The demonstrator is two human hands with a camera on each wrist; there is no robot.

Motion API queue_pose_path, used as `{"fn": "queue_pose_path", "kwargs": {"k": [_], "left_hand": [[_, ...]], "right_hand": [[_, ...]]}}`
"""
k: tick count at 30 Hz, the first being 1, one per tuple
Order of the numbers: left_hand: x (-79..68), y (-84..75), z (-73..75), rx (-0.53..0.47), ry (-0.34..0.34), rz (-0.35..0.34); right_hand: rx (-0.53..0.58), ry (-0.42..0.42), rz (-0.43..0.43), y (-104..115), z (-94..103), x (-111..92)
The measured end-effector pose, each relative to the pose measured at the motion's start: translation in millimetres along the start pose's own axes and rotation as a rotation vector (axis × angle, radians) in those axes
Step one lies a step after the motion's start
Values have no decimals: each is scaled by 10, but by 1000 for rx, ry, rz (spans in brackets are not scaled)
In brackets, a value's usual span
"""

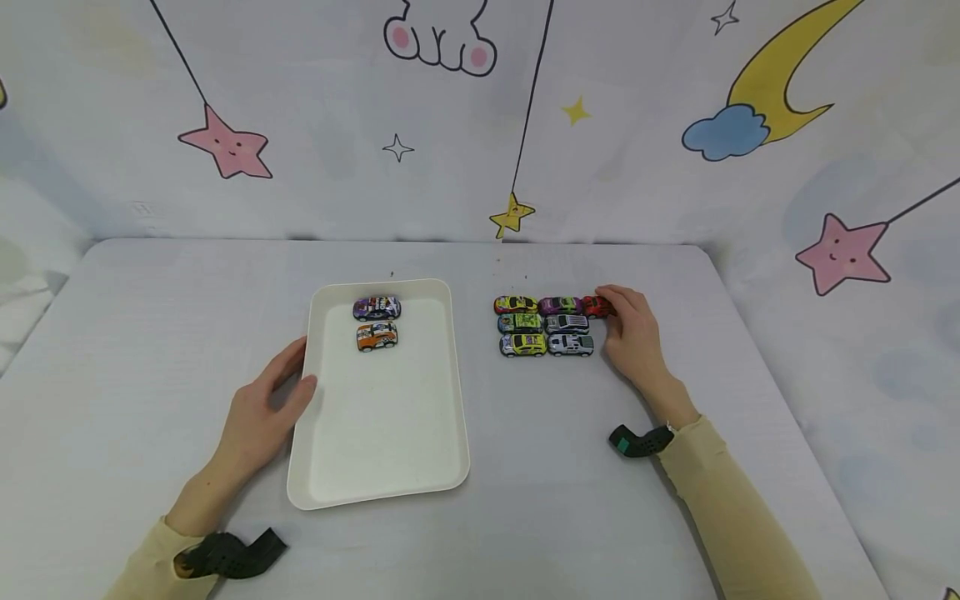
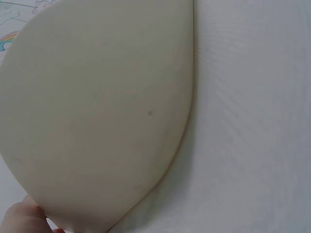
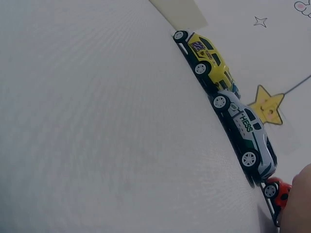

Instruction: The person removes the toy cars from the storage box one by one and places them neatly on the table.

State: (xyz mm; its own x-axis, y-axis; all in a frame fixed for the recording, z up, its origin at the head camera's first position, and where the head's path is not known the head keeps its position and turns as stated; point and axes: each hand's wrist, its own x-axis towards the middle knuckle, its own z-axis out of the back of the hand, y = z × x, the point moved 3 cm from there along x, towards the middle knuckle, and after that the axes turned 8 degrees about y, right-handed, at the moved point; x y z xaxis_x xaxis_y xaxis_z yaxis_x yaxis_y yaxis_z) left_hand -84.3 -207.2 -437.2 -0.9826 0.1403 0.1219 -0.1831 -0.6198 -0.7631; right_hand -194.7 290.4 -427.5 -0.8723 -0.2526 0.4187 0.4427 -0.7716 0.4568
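At the tray's left side, my left hand (image 1: 258, 417) holds the rim of a white rectangular tray (image 1: 375, 450), its thumb at the edge. Some of its fingers are hidden by the rim. Two toy cars lie inside near the far end: a purple one (image 1: 377, 308) and an orange one (image 1: 377, 337). To the right of the tray, my right hand (image 1: 637, 337) pinches a red toy car (image 1: 596, 306), partly covered by the fingers. The red car sits at the right end of the far row, beside a purple-and-green toy car (image 1: 560, 306).
Several more toy cars stand in close rows right of the tray, among them a yellow one (image 1: 522, 345) and a white one (image 1: 570, 345) in the nearest row. A patterned cloth backdrop (image 1: 465, 167) rises behind the white table (image 1: 540, 517).
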Motion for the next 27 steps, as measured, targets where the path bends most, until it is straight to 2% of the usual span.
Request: {"fn": "queue_pose_path", "kwargs": {"k": [11,19,23,27], "left_hand": [[-4,-19,5,2,-3,-17],[-3,-18,9,13,-2,-14],[-1,-2,10,15,3,-1],[6,24,-22,-4,10,9]], "right_hand": [[-5,-33,42,30,14,-1],[-6,-80,103,82,27,3],[4,-159,130,163,25,-8],[68,-238,131,310,35,-4]]}}
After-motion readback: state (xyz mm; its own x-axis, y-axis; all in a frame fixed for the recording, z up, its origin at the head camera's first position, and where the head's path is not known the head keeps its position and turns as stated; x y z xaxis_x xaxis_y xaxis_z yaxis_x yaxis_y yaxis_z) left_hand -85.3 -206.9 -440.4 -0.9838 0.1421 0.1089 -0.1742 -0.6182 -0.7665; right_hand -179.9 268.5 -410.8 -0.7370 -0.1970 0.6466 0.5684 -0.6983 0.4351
